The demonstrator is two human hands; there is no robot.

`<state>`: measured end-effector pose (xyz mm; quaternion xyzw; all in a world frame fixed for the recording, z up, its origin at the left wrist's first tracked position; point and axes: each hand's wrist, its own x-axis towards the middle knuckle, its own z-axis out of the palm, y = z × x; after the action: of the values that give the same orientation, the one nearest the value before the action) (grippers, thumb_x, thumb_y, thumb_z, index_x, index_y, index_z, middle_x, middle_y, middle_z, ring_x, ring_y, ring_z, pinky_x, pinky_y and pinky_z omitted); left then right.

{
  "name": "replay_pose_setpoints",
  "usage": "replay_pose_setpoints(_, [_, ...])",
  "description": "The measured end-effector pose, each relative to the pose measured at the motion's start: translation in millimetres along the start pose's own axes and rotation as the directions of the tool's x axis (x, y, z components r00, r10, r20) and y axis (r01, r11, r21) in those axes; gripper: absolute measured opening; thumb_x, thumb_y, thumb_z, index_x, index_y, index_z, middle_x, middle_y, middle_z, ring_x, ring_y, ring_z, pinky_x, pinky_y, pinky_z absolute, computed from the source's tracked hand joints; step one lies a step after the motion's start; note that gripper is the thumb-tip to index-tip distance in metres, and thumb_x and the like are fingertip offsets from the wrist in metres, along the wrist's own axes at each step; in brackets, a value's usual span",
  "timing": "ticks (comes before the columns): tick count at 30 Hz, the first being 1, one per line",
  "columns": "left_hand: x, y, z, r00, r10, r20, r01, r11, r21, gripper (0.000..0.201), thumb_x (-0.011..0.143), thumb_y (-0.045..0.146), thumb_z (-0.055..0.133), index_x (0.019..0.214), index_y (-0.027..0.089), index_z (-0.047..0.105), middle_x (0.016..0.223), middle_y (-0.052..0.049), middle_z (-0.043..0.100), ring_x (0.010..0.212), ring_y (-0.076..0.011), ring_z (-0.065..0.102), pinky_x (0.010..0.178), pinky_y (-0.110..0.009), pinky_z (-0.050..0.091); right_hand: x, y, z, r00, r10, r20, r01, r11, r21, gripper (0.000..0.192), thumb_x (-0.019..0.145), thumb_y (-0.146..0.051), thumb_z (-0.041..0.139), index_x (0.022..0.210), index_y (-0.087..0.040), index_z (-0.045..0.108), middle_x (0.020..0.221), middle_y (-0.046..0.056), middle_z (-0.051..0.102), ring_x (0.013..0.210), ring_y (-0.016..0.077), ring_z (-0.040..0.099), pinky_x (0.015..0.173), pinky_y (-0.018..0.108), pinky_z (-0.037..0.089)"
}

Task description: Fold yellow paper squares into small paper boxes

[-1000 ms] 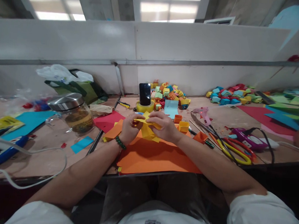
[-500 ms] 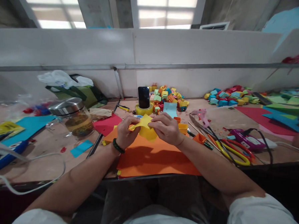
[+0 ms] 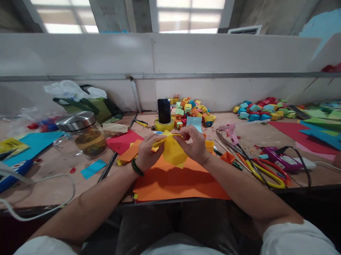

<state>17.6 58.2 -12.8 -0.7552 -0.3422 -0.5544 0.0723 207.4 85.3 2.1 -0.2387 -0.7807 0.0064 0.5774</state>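
Paper is what we have in both hands: a yellow paper partly folded, lifted just above the orange sheet on the table. Our left hand has its grip pinched shut on the paper's left edge, our right hand pinched on its top edge. Scissors lie well to the right, a glass jar to the left.

One head-worn camera looks forward and down from above the person's lap, close over the surface, facing the white partition and windows beyond.
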Motion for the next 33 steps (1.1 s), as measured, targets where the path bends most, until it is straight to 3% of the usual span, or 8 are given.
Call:
replay_pose_setpoints(5, [1.7,-9.2,1.6,0.975,-0.218,-0.048,0.212,0.971,-0.114,0.018,0.085,0.033,0.059,0.081,0.018,0.069,0.079,-0.004,0.067,0.073,-0.0161,0.062,0.066,-0.026,0.051,1.8,-3.0,-1.3,0.968,-0.253,0.009,0.252,0.967,0.024,0.017,0.089,-0.016,0.049,0.085,-0.023,0.064,0.084,0.005,0.063,0.076,0.0138,0.061,0.068,0.026,0.052])
replay_pose_setpoints(13, [1.2,-6.6,0.9,0.98,-0.179,-0.081,0.166,0.975,-0.146,0.018,0.083,0.031,0.063,0.073,0.017,0.069,0.072,-0.002,0.065,0.069,-0.0149,0.059,0.065,-0.027,0.05,2.9,-8.0,-2.3,0.828,-0.559,0.05,0.561,0.823,-0.089,0.026,0.084,-0.004,0.051,0.098,-0.022,0.061,0.085,0.005,0.066,0.076,0.0161,0.062,0.07,0.031,0.055])
replay_pose_setpoints(15, [1.4,-7.2,0.7,0.977,-0.187,-0.1,0.168,0.971,-0.173,0.015,0.083,0.03,0.064,0.076,0.018,0.07,0.074,-0.003,0.066,0.07,-0.0151,0.059,0.066,-0.028,0.05,2.8,-8.9,-1.6,0.83,-0.556,0.045,0.558,0.823,-0.112,0.029,0.084,-0.002,0.05,0.104,-0.021,0.059,0.087,0.006,0.067,0.079,0.0168,0.063,0.072,0.031,0.056])
replay_pose_setpoints(18, [1.5,-9.8,0.8,0.977,-0.184,-0.105,0.16,0.966,-0.203,0.011,0.083,0.028,0.065,0.079,0.02,0.072,0.075,-0.003,0.067,0.071,-0.0154,0.06,0.067,-0.028,0.051,0.9,-6.9,-0.7,0.869,-0.494,0.036,0.494,0.859,-0.131,0.029,0.085,-0.004,0.049,0.105,-0.022,0.06,0.087,0.006,0.066,0.085,0.018,0.064,0.073,0.032,0.056])
replay_pose_setpoints(22, [1.7,-10.9,0.5,0.982,-0.157,-0.107,0.132,0.968,-0.212,0.012,0.083,0.029,0.066,0.081,0.02,0.074,0.08,-0.004,0.069,0.077,-0.0165,0.063,0.072,-0.029,0.052,-1.0,-1.0,-1.1,0.88,-0.469,0.077,0.476,0.871,-0.123,0.022,0.084,-0.006,0.05,0.088,-0.023,0.064,0.084,0.005,0.065,0.081,0.0166,0.064,0.068,0.029,0.054])
replay_pose_setpoints(26, [2.1,-10.7,-1.7,0.982,-0.131,-0.138,0.101,0.973,-0.205,0.012,0.083,0.03,0.068,0.085,0.02,0.074,0.08,-0.004,0.069,0.075,-0.0157,0.064,0.07,-0.029,0.052,0.5,-3.8,-2.7,0.882,-0.47,0.035,0.471,0.877,-0.1,0.019,0.081,-0.008,0.05,0.079,-0.023,0.062,0.09,0.006,0.065,0.088,0.0187,0.064,0.072,0.033,0.056])
replay_pose_setpoints(30, [0.4,-16.4,-2.5,0.982,-0.108,-0.155,0.078,0.979,-0.19,0.011,0.082,0.029,0.071,0.088,0.021,0.075,0.083,-0.004,0.069,0.081,-0.0159,0.064,0.076,-0.03,0.053,-1.3,-31.5,-15.5,0.913,-0.409,-0.004,0.408,0.91,0.07,0.014,0.083,-0.013,0.052,0.077,-0.023,0.059,0.089,0.006,0.067,0.081,0.0174,0.064,0.075,0.035,0.055])
replay_pose_setpoints(33, [-0.4,-21.5,-1.3,0.985,-0.095,-0.141,0.072,0.984,-0.163,0.012,0.083,0.029,0.069,0.089,0.02,0.075,0.083,-0.004,0.068,0.08,-0.0152,0.063,0.074,-0.029,0.053,-11.8,-64.3,-37.5,0.915,-0.348,0.204,0.293,0.921,0.259,0.01,0.088,-0.032,0.058,0.084,-0.024,0.063,0.086,0.006,0.069,0.08,0.0159,0.066,0.073,0.029,0.056])
